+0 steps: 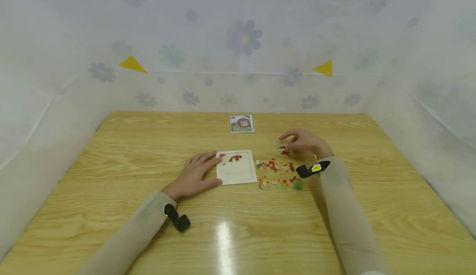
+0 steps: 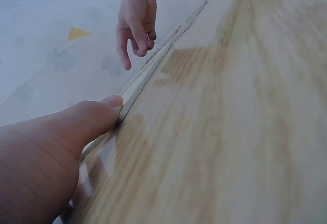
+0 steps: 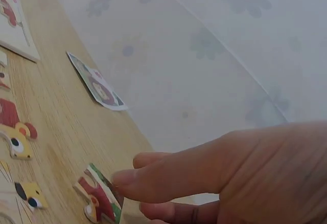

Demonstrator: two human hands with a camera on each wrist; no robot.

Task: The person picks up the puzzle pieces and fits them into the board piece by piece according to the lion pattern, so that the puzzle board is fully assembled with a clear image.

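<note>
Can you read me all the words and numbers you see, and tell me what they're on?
There are no words or numbers I can read.
Small yellow label on the black device at the right wrist: tiny dark marks, too small to read.
Picture card at the back of the table: a lion picture, no readable writing.
Puzzle board: pictures only, no readable writing.

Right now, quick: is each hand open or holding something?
Left hand: open, touching the white board.
Right hand: closed, pinching a puzzle piece.
</note>
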